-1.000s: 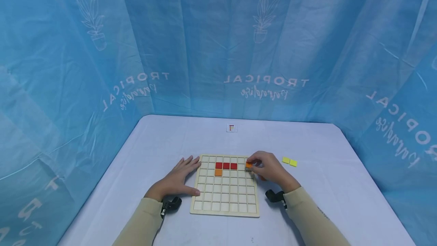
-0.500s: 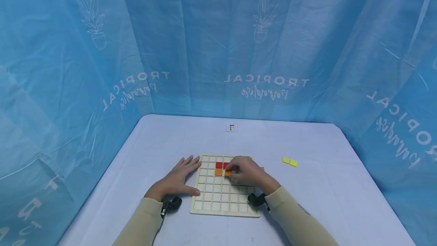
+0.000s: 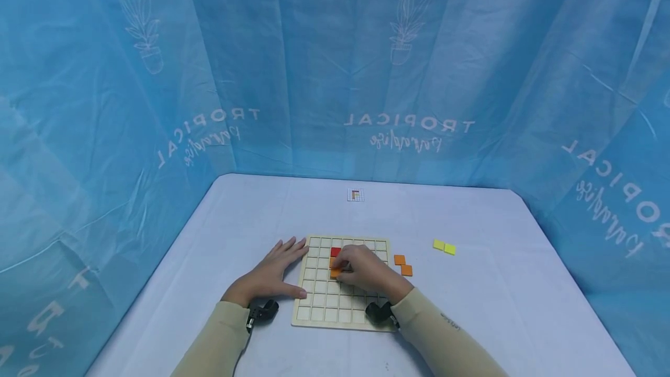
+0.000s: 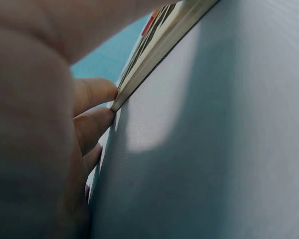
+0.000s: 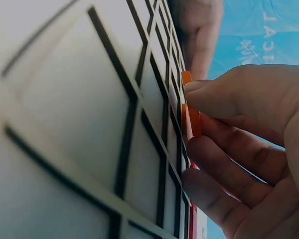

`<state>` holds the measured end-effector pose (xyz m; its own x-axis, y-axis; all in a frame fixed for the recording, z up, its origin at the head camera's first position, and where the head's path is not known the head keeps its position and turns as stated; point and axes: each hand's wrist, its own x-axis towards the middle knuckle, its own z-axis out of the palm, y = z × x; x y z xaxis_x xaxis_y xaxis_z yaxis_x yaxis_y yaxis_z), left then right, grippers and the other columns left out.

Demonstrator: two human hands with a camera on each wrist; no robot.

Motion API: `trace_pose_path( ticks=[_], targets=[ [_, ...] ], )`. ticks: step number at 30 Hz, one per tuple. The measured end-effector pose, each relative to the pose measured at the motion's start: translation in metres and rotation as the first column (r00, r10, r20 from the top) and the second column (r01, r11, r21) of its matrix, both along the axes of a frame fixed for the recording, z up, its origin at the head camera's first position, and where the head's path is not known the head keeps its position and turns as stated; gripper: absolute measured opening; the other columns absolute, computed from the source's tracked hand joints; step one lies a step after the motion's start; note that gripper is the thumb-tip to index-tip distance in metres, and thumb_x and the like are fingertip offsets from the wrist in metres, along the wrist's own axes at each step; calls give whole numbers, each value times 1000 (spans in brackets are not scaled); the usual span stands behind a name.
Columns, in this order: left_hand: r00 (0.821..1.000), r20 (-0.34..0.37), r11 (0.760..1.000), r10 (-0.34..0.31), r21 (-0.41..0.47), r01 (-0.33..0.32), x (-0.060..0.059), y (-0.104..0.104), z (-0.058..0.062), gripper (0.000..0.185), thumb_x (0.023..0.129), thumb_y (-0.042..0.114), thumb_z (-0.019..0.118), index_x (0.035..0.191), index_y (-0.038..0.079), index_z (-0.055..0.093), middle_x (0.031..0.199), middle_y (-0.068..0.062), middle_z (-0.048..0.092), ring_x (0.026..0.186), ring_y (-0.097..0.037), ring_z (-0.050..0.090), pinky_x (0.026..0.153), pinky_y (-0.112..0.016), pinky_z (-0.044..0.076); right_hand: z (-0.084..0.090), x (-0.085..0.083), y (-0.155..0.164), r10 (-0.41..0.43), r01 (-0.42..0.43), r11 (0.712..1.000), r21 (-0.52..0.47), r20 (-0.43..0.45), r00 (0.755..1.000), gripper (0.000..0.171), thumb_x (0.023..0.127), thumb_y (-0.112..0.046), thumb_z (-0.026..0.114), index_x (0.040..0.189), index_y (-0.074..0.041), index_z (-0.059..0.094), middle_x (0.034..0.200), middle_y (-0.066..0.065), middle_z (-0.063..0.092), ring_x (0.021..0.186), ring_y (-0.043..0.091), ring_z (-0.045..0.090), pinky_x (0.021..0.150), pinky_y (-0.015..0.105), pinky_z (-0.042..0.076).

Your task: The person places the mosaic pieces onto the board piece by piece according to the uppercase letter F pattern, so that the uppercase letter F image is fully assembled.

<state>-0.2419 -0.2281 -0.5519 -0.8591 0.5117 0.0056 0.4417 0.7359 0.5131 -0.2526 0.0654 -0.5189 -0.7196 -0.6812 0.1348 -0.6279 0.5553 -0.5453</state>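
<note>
My left hand (image 3: 269,275) lies spread at the left side of the gridded wooden board (image 3: 342,326), its thumb and fingertips touching the edge. In the left wrist view, fingertips meet the rim of the board (image 4: 154,57). My right hand (image 3: 369,272) is over the upper middle of the board, pinching an orange square tile (image 3: 335,274) between thumb and fingers. This tile sits just below another orange tile (image 3: 332,262), which is partly covered. A red tile (image 3: 336,252) shows above it. In the right wrist view, the thumb and fingers partly hide the orange tile (image 5: 195,123).
Right of the board lie two loose orange tiles (image 3: 406,270). Two yellow tiles (image 3: 444,246) lie farther right. A small printed grid card (image 3: 355,195) is near the back of the white table (image 3: 277,208). Blue printed cloth (image 3: 314,74) hangs around the table.
My right hand has carried the orange tile leftward from the board's right edge to the column under the first red tile. Two loose orange tiles are uncovered at right. My left hand stays put.
</note>
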Motion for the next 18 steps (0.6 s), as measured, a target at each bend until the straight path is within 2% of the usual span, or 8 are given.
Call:
trace_pose_path(
  ticks=[11,18],
  targets=[
    [1000,13,1000,3,-2,-3,2,-1,0,121,72,81,78,165,15,38,173,0,22,160,-30,6,126,-59,6,-10,4,-5,-33,33,999,-1,5,999,18,92,-14,85,110,-14,80,99,-16,67,91,2,62,86,23,56],
    [1000,14,1000,9,-22,-9,-1,0,0,123,71,83,77,166,16,37,173,1,21,160,-28,5,126,-57,5,-8,4,5,-60,63,996,-67,46,997,17,93,-14,84,109,-16,80,103,-13,68,93,6,63,85,26,57]
  ],
)
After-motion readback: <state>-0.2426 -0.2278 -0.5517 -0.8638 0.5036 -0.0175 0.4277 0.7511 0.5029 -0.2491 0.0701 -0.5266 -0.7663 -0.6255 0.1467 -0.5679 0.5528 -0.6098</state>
